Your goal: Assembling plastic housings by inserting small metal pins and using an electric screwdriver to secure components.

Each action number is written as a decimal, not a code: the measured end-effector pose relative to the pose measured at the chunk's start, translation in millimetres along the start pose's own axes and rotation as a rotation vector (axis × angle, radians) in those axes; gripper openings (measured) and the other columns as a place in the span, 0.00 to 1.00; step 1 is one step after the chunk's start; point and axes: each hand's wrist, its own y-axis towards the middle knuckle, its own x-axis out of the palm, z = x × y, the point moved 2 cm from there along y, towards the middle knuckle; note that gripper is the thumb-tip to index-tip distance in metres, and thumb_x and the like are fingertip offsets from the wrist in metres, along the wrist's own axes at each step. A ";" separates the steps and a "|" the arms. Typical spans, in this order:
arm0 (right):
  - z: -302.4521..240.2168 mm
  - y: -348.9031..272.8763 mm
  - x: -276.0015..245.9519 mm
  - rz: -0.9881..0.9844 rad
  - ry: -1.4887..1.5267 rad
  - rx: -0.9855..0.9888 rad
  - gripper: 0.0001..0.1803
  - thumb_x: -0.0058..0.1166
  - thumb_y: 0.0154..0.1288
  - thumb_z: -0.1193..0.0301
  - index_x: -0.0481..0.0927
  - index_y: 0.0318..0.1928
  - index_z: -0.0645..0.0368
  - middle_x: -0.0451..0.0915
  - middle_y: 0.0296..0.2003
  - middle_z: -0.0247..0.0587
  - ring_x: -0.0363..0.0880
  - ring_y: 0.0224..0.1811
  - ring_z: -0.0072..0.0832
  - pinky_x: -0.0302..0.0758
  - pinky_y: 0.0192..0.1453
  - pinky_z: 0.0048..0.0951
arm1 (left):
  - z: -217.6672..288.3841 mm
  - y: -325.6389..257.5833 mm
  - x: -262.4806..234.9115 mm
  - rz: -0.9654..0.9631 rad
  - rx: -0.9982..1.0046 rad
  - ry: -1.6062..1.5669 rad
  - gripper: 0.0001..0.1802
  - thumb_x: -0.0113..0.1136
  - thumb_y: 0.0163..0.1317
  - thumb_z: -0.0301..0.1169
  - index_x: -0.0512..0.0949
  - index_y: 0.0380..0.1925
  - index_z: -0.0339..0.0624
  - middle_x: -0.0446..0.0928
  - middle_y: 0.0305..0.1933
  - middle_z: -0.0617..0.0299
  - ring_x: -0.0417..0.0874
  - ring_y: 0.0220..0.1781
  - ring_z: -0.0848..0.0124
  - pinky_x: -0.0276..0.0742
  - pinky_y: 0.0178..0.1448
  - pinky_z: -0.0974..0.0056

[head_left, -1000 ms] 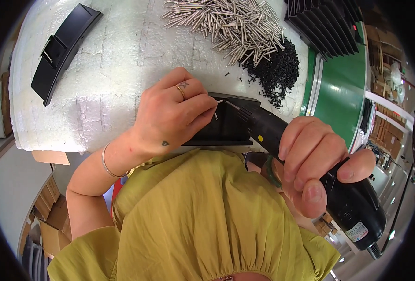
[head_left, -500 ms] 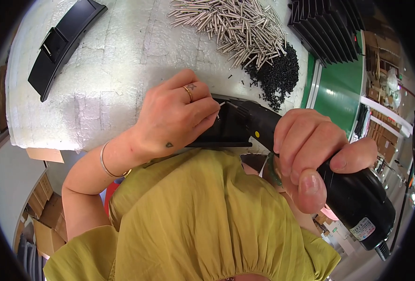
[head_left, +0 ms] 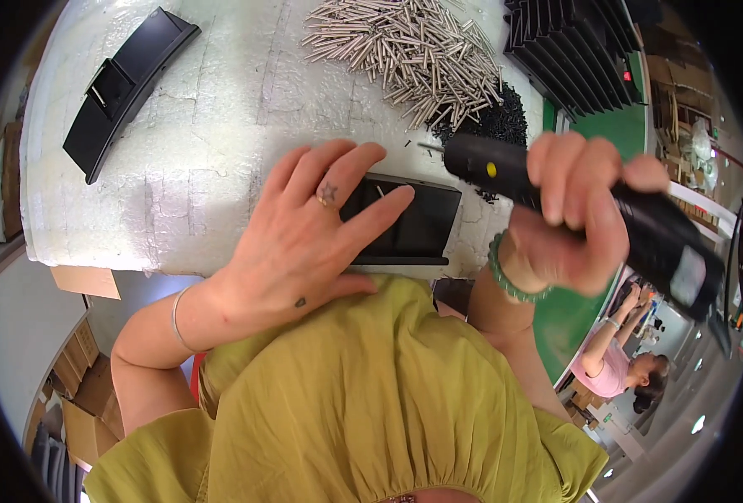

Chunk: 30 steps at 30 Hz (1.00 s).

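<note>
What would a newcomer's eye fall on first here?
Probably the heap of silvery metal pins at top centre, with black screws piled at its lower right. Next, perhaps, the black power tool gripped in the right hand, and the open left hand partly over a black part mid-picture.

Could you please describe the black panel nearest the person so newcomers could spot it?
Find the white table, then its near edge by the olive shirt. The black panel lies there, partly hidden behind the left hand. That hand sets it apart from the uncovered panel at upper left and black stack at upper right.
</note>
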 end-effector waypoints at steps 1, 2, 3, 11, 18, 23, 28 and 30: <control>10.0 0.8 -6.4 0.042 0.039 -0.001 0.17 0.46 0.56 0.77 0.67 0.48 0.53 0.66 0.20 0.31 0.63 0.19 0.21 0.64 0.29 0.28 | 2.3 -2.7 -0.9 -0.107 -0.023 0.083 0.39 0.75 0.36 0.37 0.73 0.55 0.50 0.71 0.54 0.52 0.71 0.54 0.49 0.73 0.54 0.52; 16.7 2.0 -11.5 0.085 0.075 -0.001 0.20 0.48 0.55 0.80 0.63 0.49 0.56 0.68 0.21 0.35 0.65 0.18 0.23 0.66 0.27 0.31 | 0.6 -5.5 0.2 -0.104 -0.024 0.087 0.39 0.75 0.36 0.37 0.73 0.55 0.50 0.71 0.54 0.52 0.71 0.54 0.49 0.73 0.54 0.52; 20.2 3.0 -11.0 0.146 0.031 0.021 0.18 0.47 0.55 0.80 0.64 0.48 0.57 0.68 0.21 0.35 0.63 0.18 0.23 0.66 0.26 0.30 | -2.4 -10.5 4.0 -0.138 -0.001 0.100 0.40 0.74 0.39 0.38 0.71 0.57 0.51 0.70 0.55 0.50 0.72 0.55 0.49 0.73 0.54 0.51; -6.1 1.9 -7.7 0.005 0.123 -0.003 0.21 0.46 0.56 0.78 0.63 0.51 0.53 0.64 0.18 0.32 0.62 0.18 0.23 0.66 0.31 0.31 | -19.4 15.6 -45.0 -0.880 -0.280 -0.402 0.22 0.62 0.60 0.37 0.76 0.52 0.38 0.80 0.39 0.47 0.79 0.46 0.53 0.74 0.50 0.55; -41.3 0.3 2.9 -0.124 0.052 -0.032 0.15 0.45 0.58 0.71 0.68 0.47 0.51 0.64 0.20 0.25 0.64 0.20 0.16 0.62 0.34 0.24 | -49.4 26.0 -26.8 -0.338 -0.051 0.023 0.16 0.62 0.59 0.30 0.79 0.47 0.40 0.76 0.41 0.56 0.74 0.47 0.56 0.72 0.48 0.60; -53.3 -2.3 -1.4 -0.121 0.107 -0.021 0.18 0.53 0.51 0.73 0.68 0.45 0.53 0.69 0.19 0.21 0.68 0.20 0.14 0.66 0.33 0.19 | -33.3 39.5 -2.4 0.029 0.054 -0.285 0.19 0.68 0.52 0.27 0.80 0.46 0.40 0.77 0.42 0.60 0.74 0.48 0.59 0.72 0.50 0.61; -54.5 -4.7 1.3 -0.036 0.140 -0.072 0.18 0.55 0.50 0.73 0.69 0.44 0.53 0.70 0.18 0.21 0.69 0.19 0.13 0.67 0.33 0.18 | -26.7 50.9 7.5 0.202 0.177 -0.444 0.15 0.72 0.44 0.23 0.83 0.35 0.40 0.79 0.35 0.62 0.75 0.44 0.62 0.75 0.43 0.63; -54.5 -5.7 1.9 -0.019 0.164 -0.097 0.18 0.55 0.50 0.74 0.68 0.44 0.53 0.70 0.18 0.21 0.69 0.19 0.13 0.67 0.33 0.18 | -24.6 50.8 5.7 0.209 0.183 -0.417 0.14 0.72 0.43 0.22 0.83 0.33 0.40 0.79 0.33 0.63 0.76 0.42 0.62 0.75 0.41 0.64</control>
